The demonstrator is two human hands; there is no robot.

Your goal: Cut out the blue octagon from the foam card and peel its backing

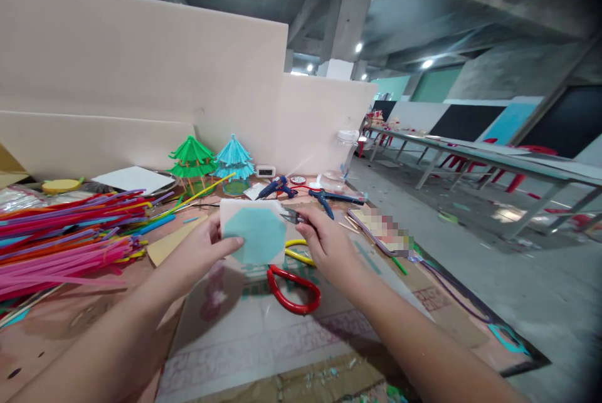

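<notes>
"Concrete beams (350,8) overhead, a cream partition (141,64) behind the table (28,353). Why stand the green pavilion model (192,155) and the turquoise pavilion model (234,155) against that board?"

"Likely to have them clear of the elbows. Chenille stems (70,227) lie heaped at the left, probably for easy picking."

"And the white square sheet (228,207)?"

"Raised above the table's middle, with a turquoise octagon (258,234) on its face. The left hand (207,243) pinches its left side, thumb flat on the front, the other fingers behind; that should hold it flat and turned to the eyes."

"The right hand (324,234)?"

"Fingers curled together around a metal-tipped tool (290,217) (nippers, perhaps; the grip hides most of it), points at the sheet's upper right. Whether they touch, I can't tell. Gripping the opposite side leaves that corner free."

"What of the red handle loop (301,309)?"

"Just below the sheet, a yellow loop (303,259) beside it. Whether they belong to that tool isn't clear."

"And the blue glue gun (275,188)?"

"Beyond the sheet, presumably within reach yet off the working spot."
</notes>
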